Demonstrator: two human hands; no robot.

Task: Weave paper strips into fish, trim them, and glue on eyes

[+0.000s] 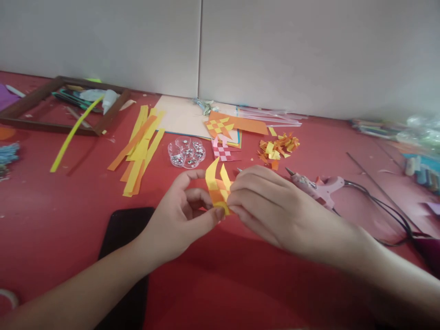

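Yellow and orange paper strips woven together (217, 195) are held up between my hands, above the red table. My left hand (187, 208) pinches their lower edge with thumb and fingers. From the other side, my right hand (271, 201) grips the right edge; its fingertips partly hide the weave. Two yellow strip ends stick up at the top. Just behind lie a pink and white woven paper piece (222, 152) and a finished-looking orange and yellow woven piece (219, 126). A small pointed tip shows beside my right knuckles, its owner hidden.
Loose yellow and orange strips (139, 151) lie left, near a clear tray of googly eyes (187, 152). Paper scraps (280, 146) and a pink glue gun (318, 188) with its cord are right. A black phone-like slab (125, 229) lies under my left forearm; a wooden frame (51, 126) stands beyond.
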